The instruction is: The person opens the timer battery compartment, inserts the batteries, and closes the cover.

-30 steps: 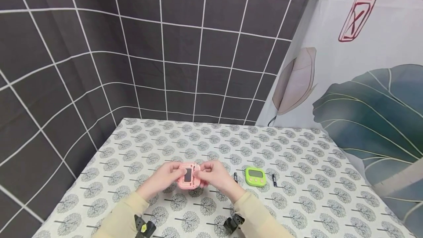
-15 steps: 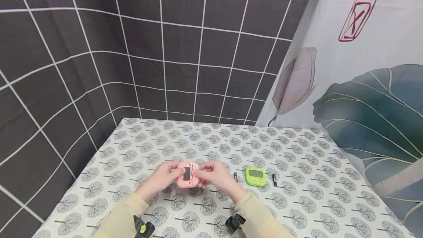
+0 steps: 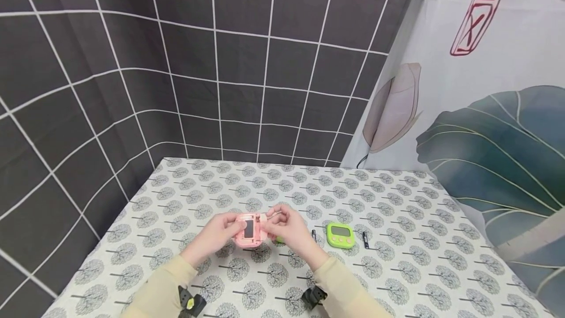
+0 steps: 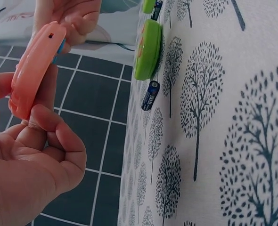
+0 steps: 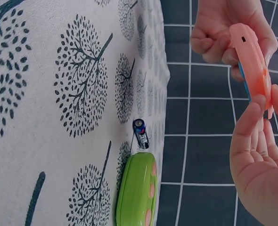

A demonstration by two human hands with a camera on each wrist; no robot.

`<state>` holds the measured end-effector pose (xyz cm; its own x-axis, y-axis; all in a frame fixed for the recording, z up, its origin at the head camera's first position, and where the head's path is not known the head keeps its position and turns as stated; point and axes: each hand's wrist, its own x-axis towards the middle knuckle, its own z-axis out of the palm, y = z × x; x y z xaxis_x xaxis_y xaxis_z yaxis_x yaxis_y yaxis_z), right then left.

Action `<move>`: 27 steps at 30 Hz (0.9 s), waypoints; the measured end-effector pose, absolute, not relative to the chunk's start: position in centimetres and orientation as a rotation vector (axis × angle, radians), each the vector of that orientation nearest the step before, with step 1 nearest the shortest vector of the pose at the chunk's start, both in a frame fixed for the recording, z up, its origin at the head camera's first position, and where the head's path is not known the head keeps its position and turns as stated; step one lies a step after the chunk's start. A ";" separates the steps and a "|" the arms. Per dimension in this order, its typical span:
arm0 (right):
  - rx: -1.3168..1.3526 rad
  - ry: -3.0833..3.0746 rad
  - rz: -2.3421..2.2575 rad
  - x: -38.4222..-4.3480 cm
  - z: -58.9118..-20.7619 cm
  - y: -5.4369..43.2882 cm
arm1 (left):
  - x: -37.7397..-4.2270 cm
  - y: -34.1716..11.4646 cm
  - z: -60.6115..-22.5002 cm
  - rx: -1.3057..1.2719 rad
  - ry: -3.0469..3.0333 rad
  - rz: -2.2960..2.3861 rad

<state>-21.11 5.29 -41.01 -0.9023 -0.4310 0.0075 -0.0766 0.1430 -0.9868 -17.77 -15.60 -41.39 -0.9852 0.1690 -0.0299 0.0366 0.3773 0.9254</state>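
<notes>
Pink plastic device point(image 3: 250, 231), quantity one, rounded, held above the tablecloth point(image 3: 397, 229). The left hand point(image 3: 220, 231) pinches its left edge between thumb and fingers; the right hand point(image 3: 288, 228) pinches its right edge likewise. Wrist views show a blue lower face, unseen from the head. Head view shows two slim batteries point(image 3: 365, 240) flanking one green device point(image 3: 340, 235); left wrist view shows two green devices. Cloth is tree-printed; behind hangs dark, white-gridded fabric point(image 3: 240, 67).
</notes>
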 end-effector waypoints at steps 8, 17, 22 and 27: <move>-0.580 2.153 -1.839 -21.1 -41.2 5.2 | -17.8 -15.5 -41.6 0.153 2.521 1.679; -0.404 1.939 -1.948 -21.3 -41.5 5.5 | -17.7 -15.9 -41.8 0.163 2.489 1.729; -0.471 2.038 -1.874 -21.4 -42.1 5.7 | -17.6 -15.9 -42.0 0.133 2.503 1.727; -0.537 2.119 -1.772 -21.3 -42.6 5.7 | -17.6 -16.1 -42.1 0.145 2.521 1.713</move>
<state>-21.32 5.72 -42.59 -0.8760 -0.4822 -0.0083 -0.0772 0.1572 -0.9845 -17.59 -16.06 -42.07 -0.9914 0.1289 -0.0211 0.0279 0.3663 0.9301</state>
